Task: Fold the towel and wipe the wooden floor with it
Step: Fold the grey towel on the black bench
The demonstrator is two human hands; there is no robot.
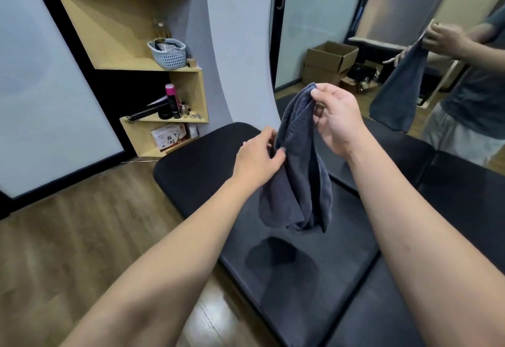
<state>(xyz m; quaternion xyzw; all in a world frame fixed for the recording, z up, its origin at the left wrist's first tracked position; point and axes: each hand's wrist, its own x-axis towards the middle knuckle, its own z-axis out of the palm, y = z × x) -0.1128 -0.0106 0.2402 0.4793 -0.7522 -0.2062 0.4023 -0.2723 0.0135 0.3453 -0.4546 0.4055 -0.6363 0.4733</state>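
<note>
A dark blue-grey towel hangs in the air above a black padded bench, bunched and drooping in loose folds. My right hand pinches its top corner between thumb and fingers. My left hand grips the towel's left edge lower down, fingers curled into the cloth. The wooden floor spreads out to the left of the bench and below it.
Wooden wall shelves at the back left hold a pale basket, a pink-capped bottle and small items. A mirror on the right reflects a person holding the towel, cardboard boxes and the bench.
</note>
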